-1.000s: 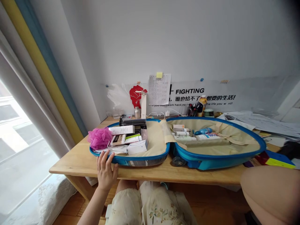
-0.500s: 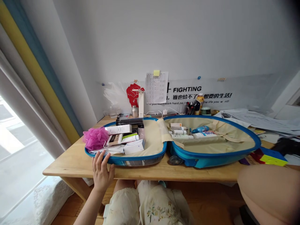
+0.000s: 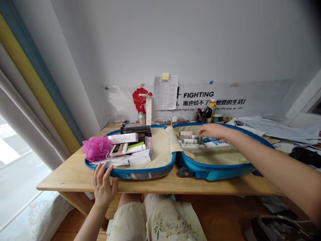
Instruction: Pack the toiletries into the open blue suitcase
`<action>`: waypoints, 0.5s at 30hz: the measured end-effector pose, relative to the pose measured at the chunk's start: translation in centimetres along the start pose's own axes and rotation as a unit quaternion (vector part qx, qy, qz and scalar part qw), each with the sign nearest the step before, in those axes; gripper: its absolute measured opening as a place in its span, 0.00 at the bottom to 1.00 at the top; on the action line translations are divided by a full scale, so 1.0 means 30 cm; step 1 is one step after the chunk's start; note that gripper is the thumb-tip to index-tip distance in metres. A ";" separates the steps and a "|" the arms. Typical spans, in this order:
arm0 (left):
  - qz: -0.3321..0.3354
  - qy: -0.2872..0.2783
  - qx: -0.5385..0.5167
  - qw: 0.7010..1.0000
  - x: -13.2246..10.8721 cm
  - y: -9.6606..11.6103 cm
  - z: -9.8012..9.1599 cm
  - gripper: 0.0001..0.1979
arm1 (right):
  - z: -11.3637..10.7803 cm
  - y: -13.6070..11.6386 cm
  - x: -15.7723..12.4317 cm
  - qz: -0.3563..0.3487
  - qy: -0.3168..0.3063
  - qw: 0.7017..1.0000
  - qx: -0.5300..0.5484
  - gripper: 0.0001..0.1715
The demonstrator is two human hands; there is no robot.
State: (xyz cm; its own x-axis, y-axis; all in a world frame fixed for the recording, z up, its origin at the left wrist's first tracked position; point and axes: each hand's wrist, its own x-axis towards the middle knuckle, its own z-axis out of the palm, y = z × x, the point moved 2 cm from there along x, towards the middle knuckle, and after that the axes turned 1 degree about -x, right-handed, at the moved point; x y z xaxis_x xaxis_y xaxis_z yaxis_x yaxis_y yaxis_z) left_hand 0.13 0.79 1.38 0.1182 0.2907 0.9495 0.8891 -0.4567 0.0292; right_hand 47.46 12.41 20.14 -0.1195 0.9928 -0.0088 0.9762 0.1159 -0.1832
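Note:
An open blue suitcase (image 3: 147,174) lies on the desk with both halves spread. My left hand (image 3: 104,187) rests its outstretched fingers on the near rim of the left half, gripping nothing. Behind it are a pink bath puff (image 3: 97,148), a box of cotton swabs (image 3: 119,149), a white tube (image 3: 136,148) and white boxes (image 3: 140,157). My right hand (image 3: 212,130) hovers over the right half, fingers bent downward and apart, seemingly empty. Just below it lie a blue bottle (image 3: 208,140), partly hidden, and a white bottle (image 3: 215,144). Several small white bottles (image 3: 189,141) lie to the left.
Along the wall stand a white lamp (image 3: 148,110), a silver-capped jar (image 3: 141,118) and a yellow-labelled bottle (image 3: 211,110). Papers (image 3: 265,129) cover the desk's right side. A dark bag (image 3: 278,227) sits on the floor at lower right.
My right arm has swung in from the lower right, bringing the hand over the right half. My left hand stays on the rim. The view has shifted slightly.

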 end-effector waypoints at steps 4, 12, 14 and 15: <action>-0.004 -0.005 0.004 1.000 0.003 0.000 -0.001 0.26 | 0.116 0.112 0.055 0.088 -0.104 0.986 -0.093 0.07; -0.002 -0.007 0.004 1.000 0.007 0.005 -0.003 0.27 | 0.185 0.141 0.096 0.132 -0.130 0.973 -0.137 0.17; -0.005 -0.008 0.006 1.000 0.005 0.003 -0.002 0.27 | 0.179 0.132 0.097 0.133 -0.094 0.980 -0.116 0.15; -0.005 -0.009 0.006 1.000 0.004 0.002 -0.001 0.27 | 0.173 0.129 0.096 0.134 -0.067 0.984 -0.101 0.13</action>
State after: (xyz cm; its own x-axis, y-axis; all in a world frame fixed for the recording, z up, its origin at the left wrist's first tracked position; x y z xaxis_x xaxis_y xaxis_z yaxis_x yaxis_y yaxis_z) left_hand 0.19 0.75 1.50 0.1165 0.3110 0.9432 0.8955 -0.4435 0.0356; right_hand 49.95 15.56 14.30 0.1378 0.9770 -0.1630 0.9903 -0.1327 0.0417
